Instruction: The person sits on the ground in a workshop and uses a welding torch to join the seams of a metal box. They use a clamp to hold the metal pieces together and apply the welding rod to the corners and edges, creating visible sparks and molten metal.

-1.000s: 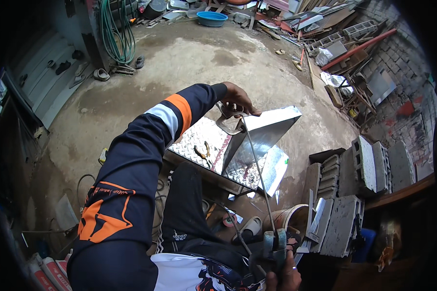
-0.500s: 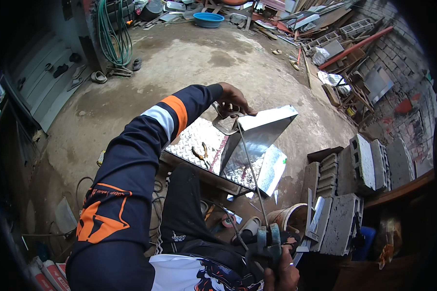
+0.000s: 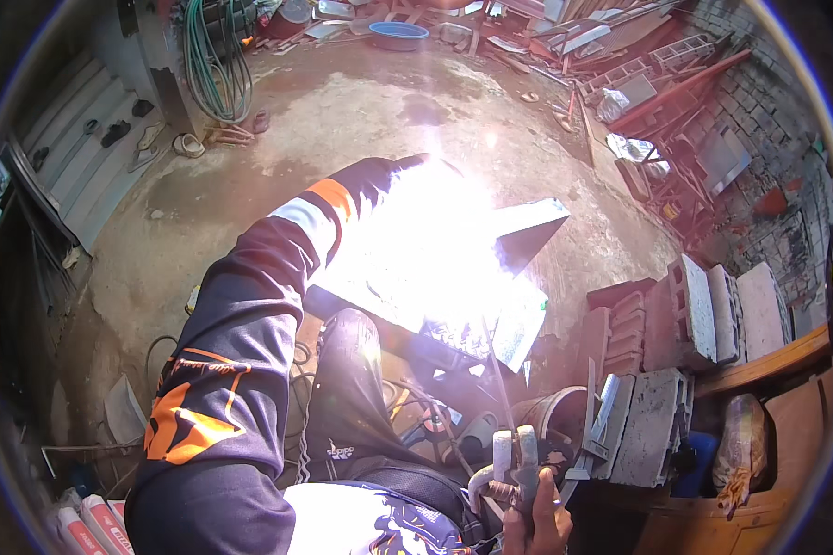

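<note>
A blinding white welding arc burns where the rod meets the folded sheet-metal piece (image 3: 537, 225), whose right end alone stands out. My right hand (image 3: 544, 520) is closed around a welding electrode holder (image 3: 514, 472) at the lower right. From its jaws the thin welding rod (image 3: 500, 381) runs up into the glare. My left arm in a dark sleeve (image 3: 236, 314) with orange and white bands reaches to the far side of the work; glare hides that hand's fingers. Beneath lies a tread-plate surface (image 3: 449, 338), mostly washed out, with a shiny sheet offcut (image 3: 520, 338) at its right.
Concrete blocks (image 3: 652, 421) are stacked at the right, beside a bucket (image 3: 551, 412). Cables (image 3: 298, 388) lie on the floor by my leg. Farther off are a coiled green hose (image 3: 215, 69), a blue basin (image 3: 399, 33) and scrap wood and metal along the wall.
A bright arc has lit at the rod's tip and whites out my left hand, the metal bracket by it and the pliers on the plate. My arms have barely moved.
</note>
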The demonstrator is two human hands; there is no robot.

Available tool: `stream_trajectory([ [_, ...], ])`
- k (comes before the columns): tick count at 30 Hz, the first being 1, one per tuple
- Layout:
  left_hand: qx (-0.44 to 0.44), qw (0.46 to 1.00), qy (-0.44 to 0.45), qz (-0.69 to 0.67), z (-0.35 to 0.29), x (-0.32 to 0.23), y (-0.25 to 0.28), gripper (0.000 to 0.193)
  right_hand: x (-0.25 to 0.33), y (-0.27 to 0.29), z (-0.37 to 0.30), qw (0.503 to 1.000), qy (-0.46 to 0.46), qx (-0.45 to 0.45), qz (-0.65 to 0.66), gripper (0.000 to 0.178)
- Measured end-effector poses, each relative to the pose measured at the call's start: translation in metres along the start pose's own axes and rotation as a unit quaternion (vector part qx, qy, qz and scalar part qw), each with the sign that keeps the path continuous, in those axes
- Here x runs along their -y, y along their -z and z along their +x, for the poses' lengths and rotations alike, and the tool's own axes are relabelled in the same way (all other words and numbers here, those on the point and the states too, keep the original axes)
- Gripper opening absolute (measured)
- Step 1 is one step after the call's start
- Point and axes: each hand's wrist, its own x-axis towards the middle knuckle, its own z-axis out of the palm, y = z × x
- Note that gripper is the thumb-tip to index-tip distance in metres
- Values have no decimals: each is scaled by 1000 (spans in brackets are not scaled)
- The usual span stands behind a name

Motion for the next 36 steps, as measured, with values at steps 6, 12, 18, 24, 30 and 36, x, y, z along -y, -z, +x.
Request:
stream_trajectory([
  [6, -91, 962, 107, 234, -29, -46, -81, 51, -34, -31, -45, 950, -98, -237, 176, 72],
  [12, -112, 956, 96, 255, -44, -43, -79, 61, -36, -28, -6, 848, -246, -387, 267, 71],
  [18, -87, 948, 117, 282, -30, -51, -79, 63, -36, -32, -26, 838, -266, -389, 276, 75],
  [24, -89, 949, 125, 276, -33, -46, -74, 64, -38, -38, -22, 838, -271, -397, 258, 76],
  [30, -113, 946, 122, 278, -36, -42, -72, 62, -43, -36, -28, 855, -244, -375, 262, 76],
  [36, -95, 946, 127, 282, -36, -49, -78, 60, -45, -40, -27, 853, -225, -408, 236, 76],
])
